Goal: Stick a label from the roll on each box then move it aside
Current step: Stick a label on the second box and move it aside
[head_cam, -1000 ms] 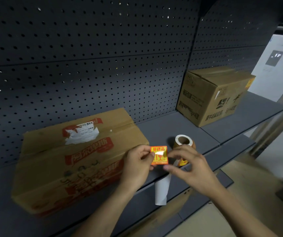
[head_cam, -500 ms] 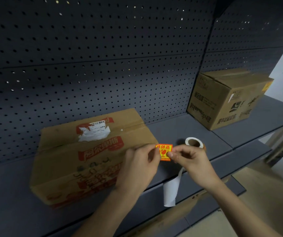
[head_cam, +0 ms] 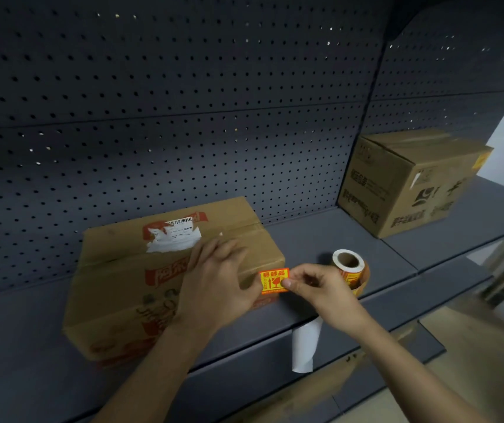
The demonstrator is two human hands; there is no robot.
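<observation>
Dark grey perforated metal back panel (head_cam: 183,117) rises behind a grey metal shelf (head_cam: 320,233) in the head view, the only one there is.

A wide, flat brown cardboard box with red printing (head_cam: 116,288) lies on the left half of the shelf, its long front face along the shelf's front edge. A torn white shipping sticker (head_cam: 173,238) sits on its top.

The left hand (head_cam: 214,279) rests on the right part of the box top. Its fingers (head_cam: 211,251) are loosely straight and slightly spread, gripping nothing. Its thumb reaches down to the left edge of the orange-red square paper label (head_cam: 272,280); whether it presses there I cannot tell.

The right hand (head_cam: 320,288) pinches the label's right edge between thumb and forefinger, its other fingers curled in. The label stands upright at the box's front right corner; whether it has met the cardboard I cannot tell.

Just beside the right hand, near the shelf's front edge, stands an orange label roll on a cardboard core (head_cam: 349,265). A white backing strip (head_cam: 305,346) hangs over the front edge below the hands.

A taller brown cardboard carton with black print (head_cam: 406,178) stands at the shelf's back right, well apart.
</observation>
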